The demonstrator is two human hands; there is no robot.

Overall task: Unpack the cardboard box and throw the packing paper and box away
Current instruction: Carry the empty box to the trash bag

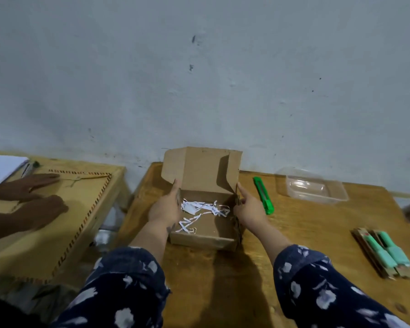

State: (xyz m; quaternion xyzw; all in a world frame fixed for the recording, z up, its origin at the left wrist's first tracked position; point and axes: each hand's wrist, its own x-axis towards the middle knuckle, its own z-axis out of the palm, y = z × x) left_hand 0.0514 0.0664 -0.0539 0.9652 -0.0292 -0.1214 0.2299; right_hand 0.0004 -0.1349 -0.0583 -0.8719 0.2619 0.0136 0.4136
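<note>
From my feed the cardboard box [202, 223] sits mid-bench [294, 233] with its lid up against the wall; shredded packing paper [199, 210] lies inside. Left hand [165, 209] grips the left wall, fingers wrapped on it; right hand [250, 211] presses the right wall, fingers mostly straight; green cutter [263, 195] just beside it.

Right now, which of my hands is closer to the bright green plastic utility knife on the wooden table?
Right. Your right hand rests on the box's right wall, just left of the green utility knife. Your left hand grips the opposite wall, across the open cardboard box.
</note>
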